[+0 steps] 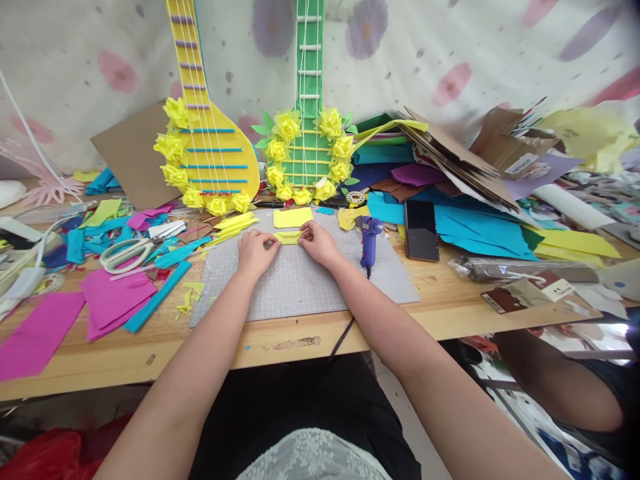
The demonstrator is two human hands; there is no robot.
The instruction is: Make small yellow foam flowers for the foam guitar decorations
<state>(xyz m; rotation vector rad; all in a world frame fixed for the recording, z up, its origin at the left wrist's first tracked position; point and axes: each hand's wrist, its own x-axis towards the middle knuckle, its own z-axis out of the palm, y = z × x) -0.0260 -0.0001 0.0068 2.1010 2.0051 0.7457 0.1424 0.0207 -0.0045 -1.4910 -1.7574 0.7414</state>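
Observation:
A small folded strip of yellow sheet material [287, 238] lies over the grey cutting mat [300, 293], its two ends pinched between my hands. My left hand [257, 252] has thumb and fingertips closed on the left end. At the right end, the fingers of my right hand [319, 243] grip it the same way. Just behind it lies a flat yellow rectangle [293, 217]. A purple glue gun [369, 240] stands on the mat to the right of my right hand, its cord running off the table's front edge.
Yellow [225, 153] and green [310, 153] instrument-shaped crafts with yellow flowers lean at the back. Left are scissors [127, 255], magenta sheets [117, 297] and scraps. Right are a phone [421, 230], blue sheets [480, 227] and cardboard [460, 160]. Another person's arm [560, 380] shows at lower right.

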